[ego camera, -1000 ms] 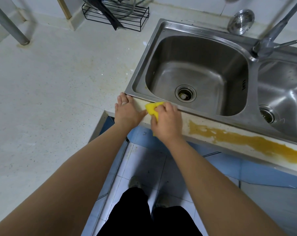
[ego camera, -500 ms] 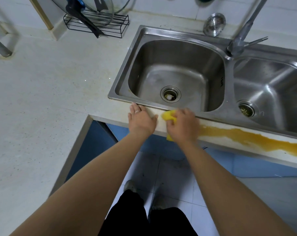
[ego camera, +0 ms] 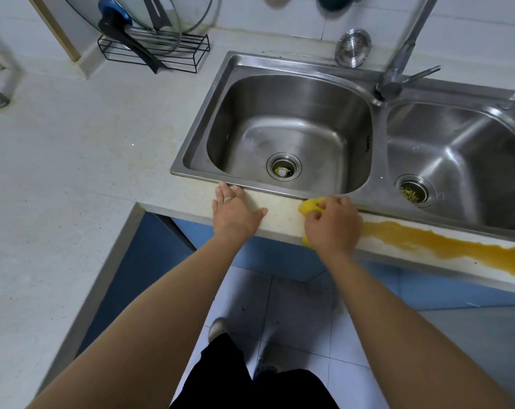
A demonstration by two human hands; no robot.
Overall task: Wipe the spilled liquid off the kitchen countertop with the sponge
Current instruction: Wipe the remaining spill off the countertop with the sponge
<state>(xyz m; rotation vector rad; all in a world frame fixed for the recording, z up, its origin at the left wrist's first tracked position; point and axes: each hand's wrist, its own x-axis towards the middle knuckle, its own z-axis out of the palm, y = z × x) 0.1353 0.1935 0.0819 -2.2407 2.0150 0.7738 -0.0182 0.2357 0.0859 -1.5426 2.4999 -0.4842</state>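
Leftmost, a black wire rack (ego camera: 173, 54) stands at the back of the pale countertop (ego camera: 73, 160), holding a glass lid (ego camera: 167, 16) and a black-handled utensil (ego camera: 132, 42) that leans out over the rack's front. No brand, label or readable writing shows anywhere (a small dark mark on the right wall of the left basin is too small to read).

Next comes the steel double sink (ego camera: 377, 134), with 2 basins, each with a round drain. A loose metal strainer cover (ego camera: 353, 48) sits behind the left basin, and the faucet (ego camera: 397, 63) rises between the 2 basins.

On the narrow counter strip in front of the left basin, the left hand (ego camera: 235, 215) lies flat, fingers straight and together, thumb spread out to the right, fingertips touching the sink's front rim. A thin ring shows on 1 finger. It holds nothing.

Just to its right, the right hand (ego camera: 333, 227) has its fingers curled around the yellow sponge (ego camera: 307, 208), pressing it onto the same strip. Sponge pokes out above the knuckles and below the heel of the hand, at the counter's front edge.

Right of that hand, the spilled liquid (ego camera: 445, 246), an orange-brown streak, starts just beside the knuckles and runs along the strip to the frame's right edge, widening as it goes.
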